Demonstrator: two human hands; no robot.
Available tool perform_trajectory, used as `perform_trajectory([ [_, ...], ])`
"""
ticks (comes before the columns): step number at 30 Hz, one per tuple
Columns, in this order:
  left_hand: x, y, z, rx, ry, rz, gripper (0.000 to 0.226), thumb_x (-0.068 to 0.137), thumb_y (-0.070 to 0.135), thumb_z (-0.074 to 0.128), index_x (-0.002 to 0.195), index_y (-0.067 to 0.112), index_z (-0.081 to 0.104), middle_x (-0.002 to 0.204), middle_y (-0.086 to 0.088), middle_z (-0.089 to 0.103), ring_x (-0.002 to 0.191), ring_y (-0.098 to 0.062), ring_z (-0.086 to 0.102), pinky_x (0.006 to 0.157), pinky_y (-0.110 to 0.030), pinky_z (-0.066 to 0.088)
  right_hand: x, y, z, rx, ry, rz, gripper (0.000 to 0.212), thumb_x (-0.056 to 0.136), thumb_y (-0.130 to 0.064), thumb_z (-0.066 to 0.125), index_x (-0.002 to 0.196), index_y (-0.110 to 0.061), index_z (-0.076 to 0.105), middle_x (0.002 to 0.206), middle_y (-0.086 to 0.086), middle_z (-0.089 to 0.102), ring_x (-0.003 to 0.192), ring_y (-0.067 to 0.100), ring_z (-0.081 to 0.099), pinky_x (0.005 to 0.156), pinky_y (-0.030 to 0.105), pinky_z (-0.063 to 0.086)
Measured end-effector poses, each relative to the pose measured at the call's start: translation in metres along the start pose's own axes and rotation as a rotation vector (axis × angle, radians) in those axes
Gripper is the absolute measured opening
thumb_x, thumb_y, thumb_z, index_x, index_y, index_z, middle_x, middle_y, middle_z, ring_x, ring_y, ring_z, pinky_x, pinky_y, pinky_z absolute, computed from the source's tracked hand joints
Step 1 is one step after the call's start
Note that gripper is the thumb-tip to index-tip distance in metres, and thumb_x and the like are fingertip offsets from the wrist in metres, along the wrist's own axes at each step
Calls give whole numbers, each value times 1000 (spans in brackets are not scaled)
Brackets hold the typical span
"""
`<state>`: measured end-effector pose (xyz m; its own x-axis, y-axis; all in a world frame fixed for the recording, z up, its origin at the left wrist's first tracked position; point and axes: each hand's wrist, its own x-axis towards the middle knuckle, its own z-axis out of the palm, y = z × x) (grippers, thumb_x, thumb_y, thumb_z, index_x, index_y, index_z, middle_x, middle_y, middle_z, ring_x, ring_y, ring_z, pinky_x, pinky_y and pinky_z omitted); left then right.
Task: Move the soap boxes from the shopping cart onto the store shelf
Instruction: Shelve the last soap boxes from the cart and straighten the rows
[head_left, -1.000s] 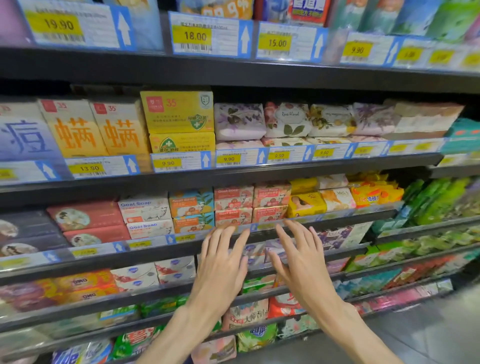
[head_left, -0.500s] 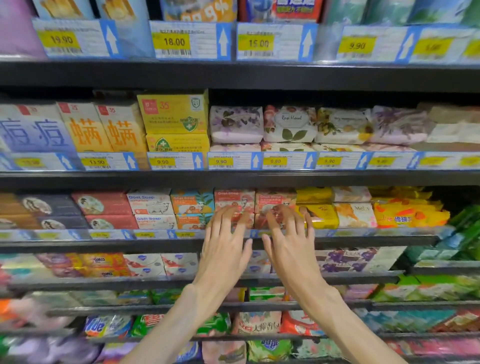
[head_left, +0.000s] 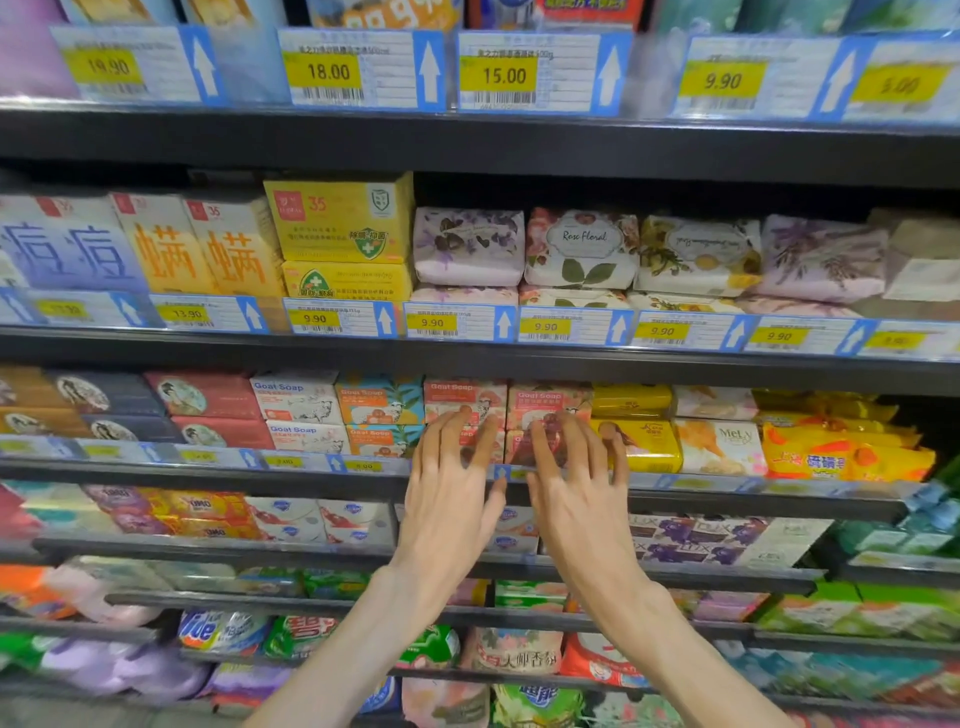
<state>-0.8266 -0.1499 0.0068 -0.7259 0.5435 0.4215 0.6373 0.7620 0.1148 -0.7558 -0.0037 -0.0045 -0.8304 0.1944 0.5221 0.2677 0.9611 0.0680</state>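
Note:
Two stacks of pink Goat Soap boxes stand side by side on the middle store shelf (head_left: 208, 473). My left hand (head_left: 449, 499) lies with straight fingers against the left stack (head_left: 462, 397). My right hand (head_left: 576, 493) presses its straight fingers on the right stack (head_left: 545, 402). Both hands hide the lower boxes of these stacks and hold nothing. The shopping cart is out of view.
Orange Goat Soap boxes (head_left: 379, 410) sit left of the pink stacks, yellow soap packs (head_left: 636, 441) to the right. Floral wrapped soaps (head_left: 582, 249) and yellow boxes (head_left: 340, 218) fill the shelf above. Lower shelves hold more soap and detergent bags (head_left: 218, 631).
Both hands have moved up and forward from below the shelf edge onto the pink Goat Soap boxes. The view has shifted closer to the shelf.

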Motion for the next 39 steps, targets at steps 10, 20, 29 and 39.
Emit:
perform_trajectory([
  [10, -6, -11, 6, 14, -4, 53, 71, 92, 43, 54, 154, 23, 25, 145, -16, 36, 136, -36, 29, 115, -51, 27, -7, -5, 7, 0, 11, 32, 51, 99, -36, 44, 145, -14, 43, 148, 20, 38, 140, 37, 33, 115, 59, 22],
  [20, -5, -14, 0, -81, 24, 59, 54, 92, 37, 56, 142, 23, 43, 142, -10, 39, 136, -31, 33, 113, -48, 30, -7, 2, 3, 112, 94, 55, 44, 95, -32, 53, 136, -17, 52, 139, 15, 47, 131, 35, 43, 114, 55, 25],
  [29, 31, 2, -13, -134, 135, 145, 50, 96, 34, 55, 143, 21, 43, 138, -8, 42, 128, -31, 38, 108, -45, 35, 19, 41, -23, 263, 154, 221, 39, 95, -34, 58, 127, -11, 53, 124, 13, 44, 116, 33, 44, 98, 44, 43],
  [39, 57, -9, -2, -54, 191, 110, 36, 98, 33, 56, 126, 12, 60, 129, -15, 54, 120, -40, 46, 106, -53, 32, 37, 55, -9, 251, 208, 161, 30, 96, -31, 62, 104, -3, 61, 119, 20, 54, 106, 40, 46, 86, 45, 44],
])
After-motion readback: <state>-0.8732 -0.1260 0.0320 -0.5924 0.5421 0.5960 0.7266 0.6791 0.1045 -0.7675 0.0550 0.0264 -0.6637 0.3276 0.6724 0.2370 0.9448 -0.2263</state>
